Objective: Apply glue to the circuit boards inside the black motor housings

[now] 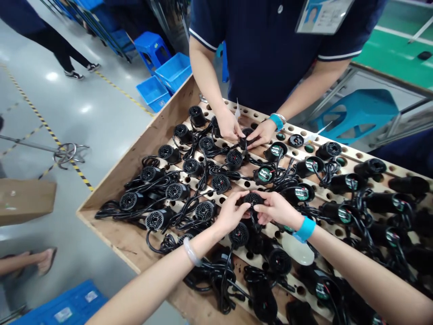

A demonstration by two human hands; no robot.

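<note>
In the middle of the head view, my left hand [233,211] and my right hand [278,208] close their fingers around a black slotted cap [253,198] from both sides. Beneath the fingers, the body it sits on is mostly hidden. Around my hands, black cylindrical housings with cables stand in a wooden rack with holes [339,232]. To the left, several have slotted caps on, such as this capped housing [204,210]. Toward the right, others show green circuit boards inside, such as this uncapped housing [301,194].
Across the rack, a co-worker's left hand [262,134] and right hand [230,124] hold another black cap. A pale oval dish [298,249] lies under my right forearm. The wooden tray wall [142,151] bounds the left side. Blue bins [173,72] stand on the floor beyond.
</note>
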